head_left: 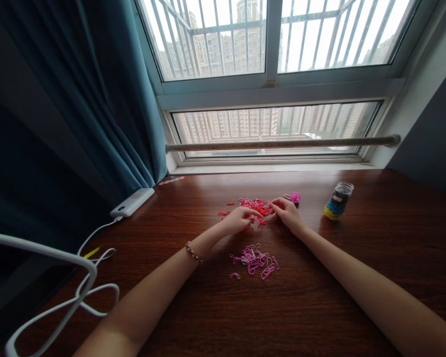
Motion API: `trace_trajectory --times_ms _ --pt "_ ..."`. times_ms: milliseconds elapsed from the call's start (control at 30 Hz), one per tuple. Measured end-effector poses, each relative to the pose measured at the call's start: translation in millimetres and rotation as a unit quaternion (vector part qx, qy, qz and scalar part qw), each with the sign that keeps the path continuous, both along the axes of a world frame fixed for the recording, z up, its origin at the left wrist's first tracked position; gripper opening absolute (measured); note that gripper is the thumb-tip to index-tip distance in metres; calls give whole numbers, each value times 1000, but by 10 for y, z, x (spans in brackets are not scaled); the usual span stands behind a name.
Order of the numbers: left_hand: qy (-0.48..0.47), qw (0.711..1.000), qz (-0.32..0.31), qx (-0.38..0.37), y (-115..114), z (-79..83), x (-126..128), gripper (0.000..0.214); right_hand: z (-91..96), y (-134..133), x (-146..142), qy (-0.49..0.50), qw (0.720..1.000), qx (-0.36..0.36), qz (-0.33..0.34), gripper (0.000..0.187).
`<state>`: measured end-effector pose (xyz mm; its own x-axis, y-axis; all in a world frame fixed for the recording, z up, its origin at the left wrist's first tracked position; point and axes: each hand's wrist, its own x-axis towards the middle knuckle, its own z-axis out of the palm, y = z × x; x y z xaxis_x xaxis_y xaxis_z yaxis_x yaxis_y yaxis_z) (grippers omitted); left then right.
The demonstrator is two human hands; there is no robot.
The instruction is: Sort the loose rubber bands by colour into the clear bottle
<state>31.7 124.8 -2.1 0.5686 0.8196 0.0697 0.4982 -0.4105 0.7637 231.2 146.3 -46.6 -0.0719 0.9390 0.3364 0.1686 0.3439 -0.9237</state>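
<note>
A pile of small red and pink elastic bands (258, 206) lies on the dark wooden table. My left hand (240, 220), with a braided bracelet on its wrist, reaches over the pile's left side, its fingers stretched out and touching the bands. At the right edge of the pile, my right hand (285, 210) has thumb and index finger pinched together. A pinkish bit shows near those fingertips, too small to make out. Closer to me is a second, looser heap of purple-pink elastic bands (258, 260), which neither hand touches.
A round pink lid-like piece (295, 198) is just beyond my right hand. Further right stands a glass jar (338, 201) with blue and yellow contents. On the left are a white power strip (133, 204), its looping cable (69, 253) and a blue curtain (107, 99).
</note>
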Motion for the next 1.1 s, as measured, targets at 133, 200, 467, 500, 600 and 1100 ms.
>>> trace_trajectory --times_ms 133,200,467,500,600,1100 --pt "-11 988 113 109 56 -24 -22 34 9 -8 -4 -2 1000 -5 -1 33" --pt "-42 990 117 61 53 1 -34 28 23 -21 -9 3 1000 -6 0 34" --pt "24 972 -160 -171 -138 124 -22 27 78 -57 -12 -3 1000 1 19 34" --pt "33 974 -170 -147 -150 119 -11 26 75 -51 -7 -2 1000 1 22 34" --pt "15 989 -142 -46 -142 94 24 22 66 -41 -2 -1 1000 0 26 34" --pt "-168 984 56 -17 -31 -65 58 23 125 -243 -207 -48 989 27 136 27"
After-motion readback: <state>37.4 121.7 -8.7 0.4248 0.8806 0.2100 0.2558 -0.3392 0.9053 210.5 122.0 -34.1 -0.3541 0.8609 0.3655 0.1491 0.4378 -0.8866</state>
